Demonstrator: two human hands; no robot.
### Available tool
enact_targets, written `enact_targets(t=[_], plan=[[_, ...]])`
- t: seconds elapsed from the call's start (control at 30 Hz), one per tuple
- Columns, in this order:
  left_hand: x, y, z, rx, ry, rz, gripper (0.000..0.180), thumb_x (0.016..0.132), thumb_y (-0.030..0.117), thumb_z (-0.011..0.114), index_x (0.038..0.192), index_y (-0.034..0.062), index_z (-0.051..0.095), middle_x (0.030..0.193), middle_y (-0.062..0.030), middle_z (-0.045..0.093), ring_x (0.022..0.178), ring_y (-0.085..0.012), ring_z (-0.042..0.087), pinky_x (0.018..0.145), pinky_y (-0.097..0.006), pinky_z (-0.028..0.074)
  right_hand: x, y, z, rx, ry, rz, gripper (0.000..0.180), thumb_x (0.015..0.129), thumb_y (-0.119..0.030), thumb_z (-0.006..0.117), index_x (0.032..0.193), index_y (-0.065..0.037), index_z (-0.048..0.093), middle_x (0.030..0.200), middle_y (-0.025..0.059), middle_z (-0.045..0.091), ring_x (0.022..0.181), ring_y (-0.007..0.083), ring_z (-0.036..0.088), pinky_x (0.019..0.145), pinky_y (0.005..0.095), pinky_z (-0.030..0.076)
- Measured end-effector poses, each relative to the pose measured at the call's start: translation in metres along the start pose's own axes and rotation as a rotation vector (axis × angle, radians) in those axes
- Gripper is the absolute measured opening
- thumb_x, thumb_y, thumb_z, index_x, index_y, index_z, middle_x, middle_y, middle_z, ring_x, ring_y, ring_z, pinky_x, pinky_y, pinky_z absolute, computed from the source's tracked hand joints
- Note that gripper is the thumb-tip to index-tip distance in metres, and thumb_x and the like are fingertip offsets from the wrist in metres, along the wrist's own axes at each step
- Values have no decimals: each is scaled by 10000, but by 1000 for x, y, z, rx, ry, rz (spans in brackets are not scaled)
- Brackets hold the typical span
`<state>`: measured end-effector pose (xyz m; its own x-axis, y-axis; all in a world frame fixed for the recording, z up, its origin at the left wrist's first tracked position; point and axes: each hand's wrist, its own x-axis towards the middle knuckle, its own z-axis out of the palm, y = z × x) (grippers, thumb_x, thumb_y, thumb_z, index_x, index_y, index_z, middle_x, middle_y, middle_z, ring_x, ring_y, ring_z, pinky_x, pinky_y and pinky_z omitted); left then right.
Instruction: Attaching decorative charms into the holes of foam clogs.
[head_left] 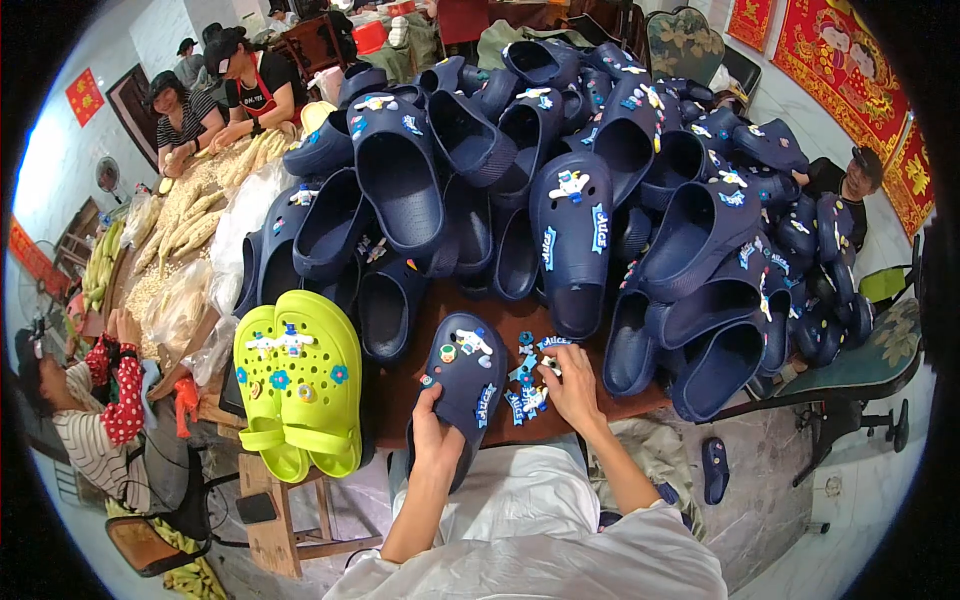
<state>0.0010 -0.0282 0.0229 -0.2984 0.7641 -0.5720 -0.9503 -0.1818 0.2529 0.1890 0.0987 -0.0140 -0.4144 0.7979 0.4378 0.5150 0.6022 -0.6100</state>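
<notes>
My left hand (436, 440) grips a navy clog (463, 350) by its opening, with fingers inside and thumb on the outer side. The clog's toe points away from me, and its top carries several charms, including a blue lettered ribbon piece. My right hand (575, 392) is just right of the clog, its thumb and fingertips closed around a small white shoe charm (548, 367). Beneath and beside these fingers lies a loose group of blue and white charms (522, 398) on the brown tabletop (455, 300).
A heap of navy clogs (400, 190) fills the table's far side and right. Two lime-green clogs (298, 380) with charms stand at left. Several people work around corn (190, 225) at far left; another person (858, 180) is at right. One navy clog (715, 470) lies on the floor.
</notes>
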Motion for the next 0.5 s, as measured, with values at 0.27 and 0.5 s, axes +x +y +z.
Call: enact_targets(t=[0.27, 0.5], plan=[[-4, 7, 34, -119, -139, 23, 313, 891, 130, 511, 1193, 65, 560, 1235, -141, 607, 1175, -312, 566, 1064, -498, 396, -35, -54, 3, 550, -198, 130, 486, 852, -139, 698, 1256, 9, 472, 1120, 157, 555, 977, 251, 585, 848, 364, 482], [-15, 0, 66, -79, -195, 26, 336, 899, 146, 519, 1217, 37, 539, 1252, -153, 595, 1176, -313, 561, 1072, -483, 384, -36, -38, 1, 709, -159, 260, 452, 866, -86, 665, 1255, 27, 462, 1120, 144, 547, 983, 208, 583, 812, 335, 499]])
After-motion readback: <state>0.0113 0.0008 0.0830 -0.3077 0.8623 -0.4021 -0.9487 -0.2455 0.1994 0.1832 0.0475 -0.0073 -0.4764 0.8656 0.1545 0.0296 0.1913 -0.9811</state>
